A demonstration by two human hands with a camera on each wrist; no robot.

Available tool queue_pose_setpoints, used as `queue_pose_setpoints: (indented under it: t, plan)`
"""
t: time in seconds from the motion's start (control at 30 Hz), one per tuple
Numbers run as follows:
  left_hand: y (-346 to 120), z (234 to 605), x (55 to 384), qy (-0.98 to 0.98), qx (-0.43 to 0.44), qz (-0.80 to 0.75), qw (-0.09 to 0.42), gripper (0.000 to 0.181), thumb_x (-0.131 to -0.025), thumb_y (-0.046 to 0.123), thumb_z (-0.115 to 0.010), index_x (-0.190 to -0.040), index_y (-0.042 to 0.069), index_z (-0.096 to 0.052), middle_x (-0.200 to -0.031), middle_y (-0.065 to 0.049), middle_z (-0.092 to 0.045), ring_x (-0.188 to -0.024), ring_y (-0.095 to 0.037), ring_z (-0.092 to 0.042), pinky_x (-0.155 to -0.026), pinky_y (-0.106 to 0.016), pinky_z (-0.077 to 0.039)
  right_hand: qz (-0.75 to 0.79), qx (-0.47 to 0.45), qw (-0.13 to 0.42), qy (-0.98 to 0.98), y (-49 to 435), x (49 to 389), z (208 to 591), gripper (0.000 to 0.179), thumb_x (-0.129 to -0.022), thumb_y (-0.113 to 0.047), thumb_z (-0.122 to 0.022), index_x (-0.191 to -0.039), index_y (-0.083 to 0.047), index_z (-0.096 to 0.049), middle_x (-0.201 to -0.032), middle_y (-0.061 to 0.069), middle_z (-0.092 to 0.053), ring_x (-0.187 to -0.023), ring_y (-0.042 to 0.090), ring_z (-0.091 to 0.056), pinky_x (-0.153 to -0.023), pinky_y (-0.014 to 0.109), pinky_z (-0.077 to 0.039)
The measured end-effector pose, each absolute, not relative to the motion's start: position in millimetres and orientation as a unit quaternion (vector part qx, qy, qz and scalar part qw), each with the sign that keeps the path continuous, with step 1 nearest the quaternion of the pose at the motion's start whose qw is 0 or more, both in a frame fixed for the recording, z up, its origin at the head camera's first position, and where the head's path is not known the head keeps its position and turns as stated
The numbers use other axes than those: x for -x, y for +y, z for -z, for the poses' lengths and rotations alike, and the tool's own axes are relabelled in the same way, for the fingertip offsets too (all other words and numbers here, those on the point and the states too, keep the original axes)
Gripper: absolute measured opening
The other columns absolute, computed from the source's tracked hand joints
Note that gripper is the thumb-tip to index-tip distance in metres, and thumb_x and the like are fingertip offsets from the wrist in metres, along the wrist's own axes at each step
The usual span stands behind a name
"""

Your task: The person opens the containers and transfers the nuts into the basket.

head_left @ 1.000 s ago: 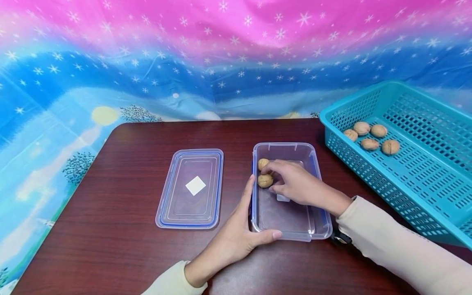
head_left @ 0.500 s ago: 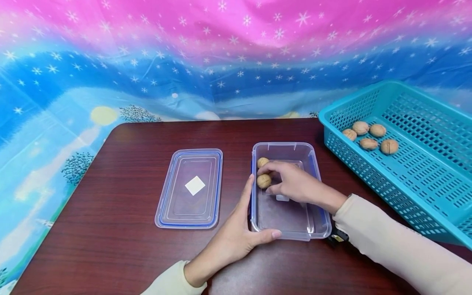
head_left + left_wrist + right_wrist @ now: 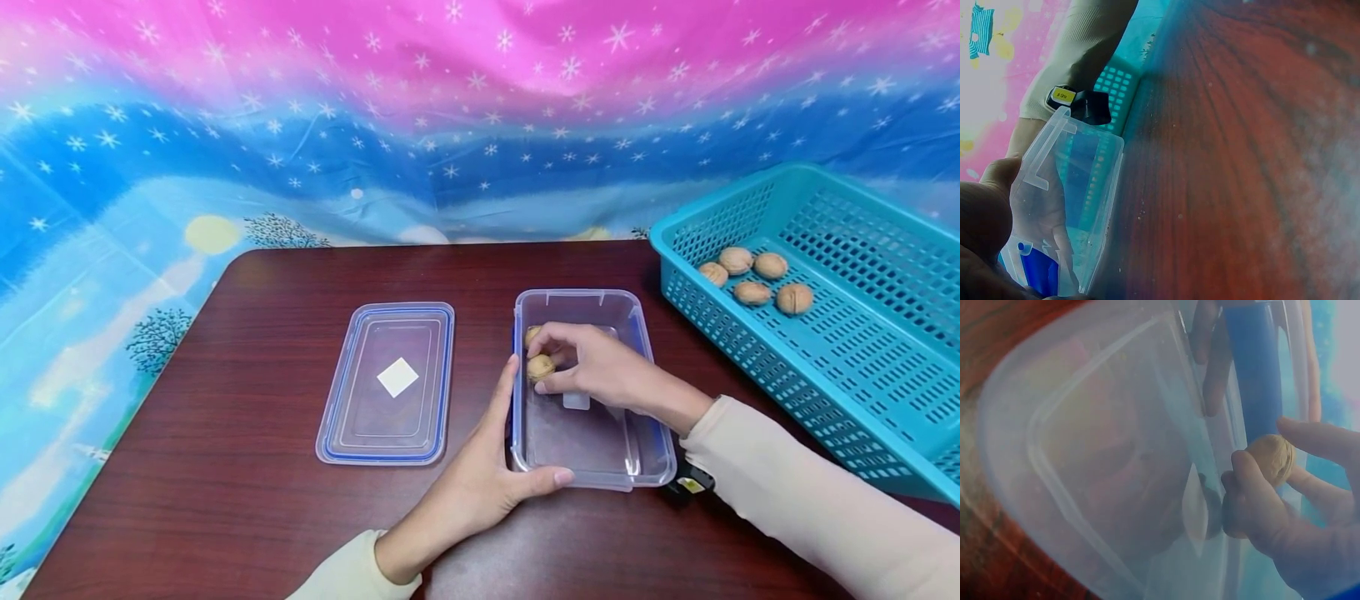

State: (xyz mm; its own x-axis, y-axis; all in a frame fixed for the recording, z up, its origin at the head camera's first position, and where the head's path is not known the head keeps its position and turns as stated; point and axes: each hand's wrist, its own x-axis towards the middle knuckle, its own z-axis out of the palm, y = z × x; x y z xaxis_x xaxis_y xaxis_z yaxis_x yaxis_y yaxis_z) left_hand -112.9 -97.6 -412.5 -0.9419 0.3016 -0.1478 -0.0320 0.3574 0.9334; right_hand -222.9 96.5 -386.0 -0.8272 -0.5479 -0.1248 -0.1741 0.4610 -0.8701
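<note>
A clear food container (image 3: 585, 475) with blue side clips stands on the table. My left hand (image 3: 487, 475) holds its near left corner, thumb on the near rim and fingers along the left wall; the left wrist view shows the thumb at the container's (image 3: 1091, 187) rim. Inside, my right hand (image 3: 600, 367) pinches a walnut (image 3: 540, 368) between thumb and fingers, close to the left wall. In the right wrist view that walnut (image 3: 1271, 457) sits between the fingertips. A second walnut (image 3: 532, 335) lies just behind it, partly hidden by the fingers.
The container's lid (image 3: 375, 425), with a blue seal and a white square, lies flat to the left on the dark red table (image 3: 225, 400). At the right, a turquoise basket (image 3: 750, 367) holds several walnuts (image 3: 770, 266). A snowflake-patterned cloth (image 3: 420, 125) hangs behind.
My right hand's thumb and fingers have closed around the nearer walnut and now cover more of the farther one. The left hand and container stay put.
</note>
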Motion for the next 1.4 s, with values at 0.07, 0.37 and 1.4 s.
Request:
queue_pose_setpoints:
  t: [0.07, 0.37, 1.4]
  plan:
    - [-98, 413, 113, 0.811, -0.085, -0.56, 0.146, 0.124, -0.084, 0.038, -0.089, -0.167, 0.043, 0.001, -0.174, 0.0, -0.023, -0.156, -0.019, -0.032, -0.126, -0.055, -0.027, 0.477, 0.211, 0.197, 0.83, 96, 222, 384, 0.025, -0.087, -0.005, -0.081, -0.108, -0.007, -0.069, -0.108, 0.009, -0.073, -0.098, 0.018, -0.07, -0.082, 0.026, -0.054]
    - [-97, 411, 114, 0.809, -0.08, -0.562, 0.153, 0.126, -0.082, 0.036, -0.091, -0.167, 0.043, 0.002, -0.174, 0.002, -0.025, -0.154, -0.015, -0.035, -0.125, -0.051, -0.028, 0.491, 0.211, 0.201, 0.821, 103, 223, 376, 0.02, -0.091, -0.005, -0.078, -0.109, -0.005, -0.068, -0.118, 0.015, -0.07, -0.101, 0.02, -0.07, -0.087, 0.027, -0.054]
    - [-96, 410, 111, 0.8, -0.07, -0.575, 0.156, 0.126, -0.081, 0.035, -0.092, -0.165, 0.051, 0.0, -0.17, 0.002, -0.032, -0.147, -0.015, -0.043, -0.124, -0.05, -0.029, 0.344, 0.157, 0.131, 0.917, 208, 220, 282, 0.033, -0.103, -0.027, -0.068, -0.134, -0.039, -0.069, -0.124, -0.005, -0.074, -0.108, 0.01, -0.068, -0.088, 0.025, -0.053]
